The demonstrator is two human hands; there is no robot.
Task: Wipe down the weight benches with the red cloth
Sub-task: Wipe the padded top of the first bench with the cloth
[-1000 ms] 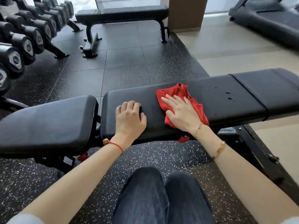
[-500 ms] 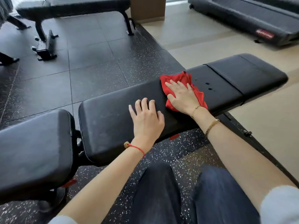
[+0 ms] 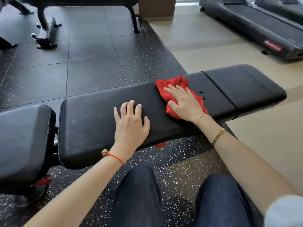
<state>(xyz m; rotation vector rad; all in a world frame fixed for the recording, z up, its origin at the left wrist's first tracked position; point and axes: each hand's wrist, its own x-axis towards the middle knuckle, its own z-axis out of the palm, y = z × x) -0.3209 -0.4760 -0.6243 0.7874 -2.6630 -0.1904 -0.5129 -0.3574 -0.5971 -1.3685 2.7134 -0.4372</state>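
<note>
A black padded weight bench [image 3: 91, 115] runs across the view from left to right, its long back pad in front of me. The red cloth [image 3: 172, 84] lies crumpled on the right half of that pad. My right hand [image 3: 183, 102] presses flat on the cloth, fingers spread. My left hand [image 3: 131, 123] rests flat on the bare pad to the left of the cloth, fingers apart and holding nothing. A few dark wet drops [image 3: 201, 93] sit on the pad just right of the cloth.
The bench's seat pad [image 3: 23, 136] is at the left, its end section [image 3: 246, 86] at the right. A second bench [image 3: 47, 30] stands at the back left on the black rubber floor. Treadmills [image 3: 262, 28] stand at the back right on beige floor. My knees are below.
My view has swung right, so the dumbbell rack has left the frame. My right hand has slid the cloth rightward along the pad toward the drops. My left hand opened from curled to flat.
</note>
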